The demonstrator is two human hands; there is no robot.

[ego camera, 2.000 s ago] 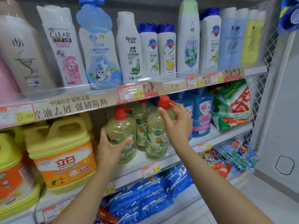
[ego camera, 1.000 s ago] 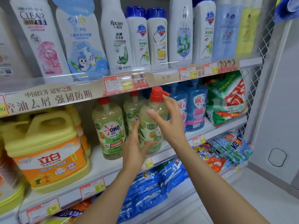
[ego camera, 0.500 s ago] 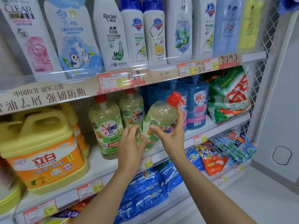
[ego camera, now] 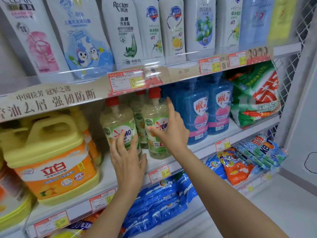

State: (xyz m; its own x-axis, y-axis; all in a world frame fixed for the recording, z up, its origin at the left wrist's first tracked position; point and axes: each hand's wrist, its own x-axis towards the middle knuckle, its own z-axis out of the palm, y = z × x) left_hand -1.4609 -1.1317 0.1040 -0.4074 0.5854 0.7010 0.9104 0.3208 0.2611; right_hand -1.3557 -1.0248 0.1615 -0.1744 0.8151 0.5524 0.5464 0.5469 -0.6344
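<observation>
Straightening of stock on the middle shelf [ego camera: 202,148], judged near its end for this pair of bottles

Yellow jug [ego camera: 48,152] stands at 9 o'clock of the work, untouched. Left OMO bottle [ego camera: 118,124] is upright with its label facing out. Left hand [ego camera: 127,162] reaches in from 6 o'clock, fingers spread and nearly straight, tips laid on the lower label, nothing gripped. Rear bottle [ego camera: 137,114] shows in the gap between the two front ones.

Right OMO bottle [ego camera: 155,127] is upright on the shelf, just beside the left one at its 3 o'clock, label out. Right hand [ego camera: 171,133] lies against its 3 o'clock side, index finger straight toward 12 o'clock, thumb across the label. It is wide open, with no grasp. Blue bottles [ego camera: 197,114] stand just beside that hand, at its 3 o'clock.

Next move, as judged: a small nudge to square both labels and level the fronts with the shelf lip, then both hands away toward 6 o'clock. A light touch is needed, since tall narrow bottles tip easily.

Change against half a second earlier:
- The right bottle was then tilted, cap toward 2 o'clock, and held between thumb and fingers of the right hand. It is now set down and let go.
- The left hand was then at that bottle's base. It is now on the left bottle
</observation>
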